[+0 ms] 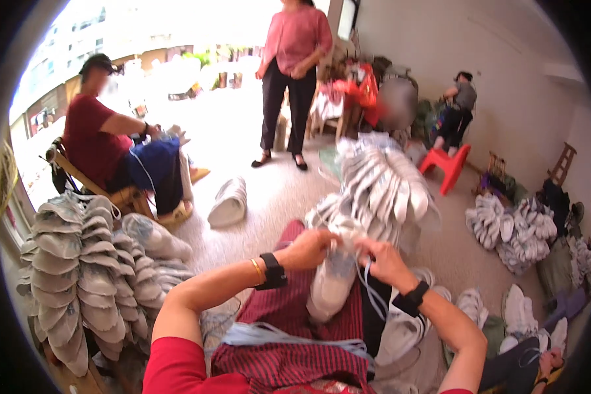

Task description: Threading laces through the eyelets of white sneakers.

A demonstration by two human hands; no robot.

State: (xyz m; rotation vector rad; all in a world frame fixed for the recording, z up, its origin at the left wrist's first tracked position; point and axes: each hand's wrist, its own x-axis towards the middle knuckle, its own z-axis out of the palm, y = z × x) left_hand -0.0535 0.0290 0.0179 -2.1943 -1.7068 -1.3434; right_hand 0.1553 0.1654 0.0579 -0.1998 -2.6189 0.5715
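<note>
A white and pale grey shoe (pixel 329 289) rests on my lap, its toe toward me. My left hand (pixel 310 249) is closed at the left side of the shoe's upper end, the fingers pinched on it. On the other side my right hand (pixel 384 261) pinches a light blue shoelace (pixel 369 279), whose loop hangs down beside the shoe. The exact fingertip contact is blurred. Across my lap, over a red and black striped apron (pixel 295 368), lies a bundle of light blue laces (pixel 285 333).
Stacked shoes (pixel 59 276) rise at my left; another large pile (pixel 387 180) stands ahead. More shoes (pixel 515 226) lie at the right, beyond a red stool (pixel 445 167). A seated co-worker (pixel 95 138) works at the left, and a person in pink (pixel 295 46) stands ahead.
</note>
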